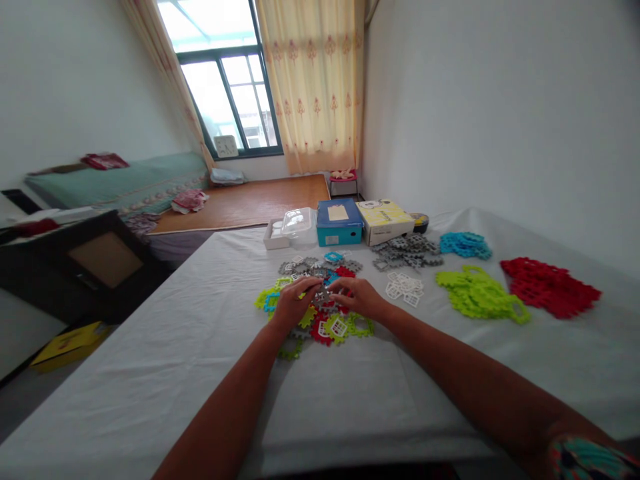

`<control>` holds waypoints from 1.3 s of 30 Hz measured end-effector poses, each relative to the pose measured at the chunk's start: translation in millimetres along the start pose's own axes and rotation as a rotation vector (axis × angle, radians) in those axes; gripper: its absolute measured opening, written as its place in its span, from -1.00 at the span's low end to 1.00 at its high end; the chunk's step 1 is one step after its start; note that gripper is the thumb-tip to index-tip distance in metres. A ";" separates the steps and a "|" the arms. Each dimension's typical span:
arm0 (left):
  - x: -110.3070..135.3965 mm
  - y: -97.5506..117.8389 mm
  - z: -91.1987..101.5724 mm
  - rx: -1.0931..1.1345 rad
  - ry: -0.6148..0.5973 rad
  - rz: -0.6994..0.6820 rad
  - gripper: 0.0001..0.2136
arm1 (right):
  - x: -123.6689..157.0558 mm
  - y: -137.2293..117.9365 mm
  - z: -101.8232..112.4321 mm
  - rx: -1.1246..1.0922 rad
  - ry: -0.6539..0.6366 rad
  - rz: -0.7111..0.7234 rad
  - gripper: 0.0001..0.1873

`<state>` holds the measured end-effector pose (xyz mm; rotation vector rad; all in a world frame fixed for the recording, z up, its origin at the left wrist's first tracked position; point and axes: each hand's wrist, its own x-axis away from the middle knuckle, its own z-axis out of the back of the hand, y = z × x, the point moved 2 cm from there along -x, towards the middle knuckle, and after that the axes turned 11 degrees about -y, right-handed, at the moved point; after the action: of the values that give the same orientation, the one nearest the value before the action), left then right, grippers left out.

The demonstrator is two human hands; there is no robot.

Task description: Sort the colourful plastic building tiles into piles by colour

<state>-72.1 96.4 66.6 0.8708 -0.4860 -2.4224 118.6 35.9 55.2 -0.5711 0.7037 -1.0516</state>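
Note:
My left hand (294,303) and my right hand (364,298) meet over a mixed heap of toothed plastic building pieces. Between their fingertips is a grey toothed piece (323,294), pinched from both sides. Loose around the hands lie lime-green pieces (361,325), red pieces (320,331), grey pieces (353,265) and blue pieces (334,257). A small white window-shaped piece (339,326) rests on a lime one in front. Part of the heap is hidden under my hands.
Sorted piles on the right are grey (407,252), blue (465,245), white (405,287), lime (473,293) and red (550,287). Behind the heap stand a clear plastic container (300,228), a blue box (340,223) and a yellow-white box (385,221). A white cloth (200,353) covers the table.

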 end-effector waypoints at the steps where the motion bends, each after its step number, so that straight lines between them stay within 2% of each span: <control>1: -0.1 1.1 -0.3 0.005 0.004 0.002 -0.83 | -0.1 -1.6 -0.7 -0.005 0.009 0.002 -0.80; 5: -0.3 4.0 -1.5 0.034 0.008 -0.009 -0.82 | -1.9 -0.3 -1.1 -0.045 0.001 0.009 -0.85; 7: -0.3 3.3 -0.3 0.038 0.012 -0.010 -0.81 | -3.0 10.2 7.6 -0.023 0.040 -0.002 -0.84; 9: -0.4 0.6 3.1 0.032 0.029 -0.009 -0.79 | -1.9 29.8 27.2 0.016 0.154 -0.058 -0.82; 14: -0.8 -9.9 13.9 0.014 0.104 -0.007 -0.78 | 20.1 100.3 100.7 0.206 0.563 -0.350 -0.77; 17: -1.0 -13.9 14.4 0.002 0.114 0.004 -0.78 | 37.6 135.8 130.1 0.217 0.702 -0.513 -0.72; 20: -0.7 -15.2 12.3 -0.001 0.100 0.013 -0.77 | 46.6 154.7 139.4 0.110 0.753 -0.578 -0.63; 24: -0.2 -16.4 13.6 -0.002 0.088 0.035 -0.76 | 45.1 151.2 136.5 0.059 0.854 -0.515 -0.57; 25: -0.1 -17.2 14.9 -0.005 0.087 0.041 -0.76 | 42.7 146.6 133.7 0.059 0.843 -0.477 -0.58; 27: 0.2 -19.6 17.6 -0.020 0.085 0.054 -0.75 | 35.8 135.0 124.8 0.072 0.740 -0.399 -0.63; 32: 1.3 -28.9 18.9 -0.093 0.031 0.072 -0.75 | 19.8 104.4 87.1 0.265 0.315 -0.267 -0.73; 34: 1.6 -30.4 16.6 -0.111 -0.027 0.054 -0.76 | 17.6 98.3 73.9 0.364 0.198 -0.251 -0.77; 36: 1.9 -29.0 14.2 -0.124 -0.079 0.032 -0.78 | 18.0 97.1 67.5 0.465 0.153 -0.269 -0.79; 39: 2.6 -21.9 11.3 -0.139 -0.153 -0.001 -0.78 | 20.5 100.1 69.9 0.548 0.208 -0.338 -0.74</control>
<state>-89.0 114.2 62.9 0.6313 -0.3675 -2.5015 235.3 62.6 23.8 -0.1029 0.4723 -1.5670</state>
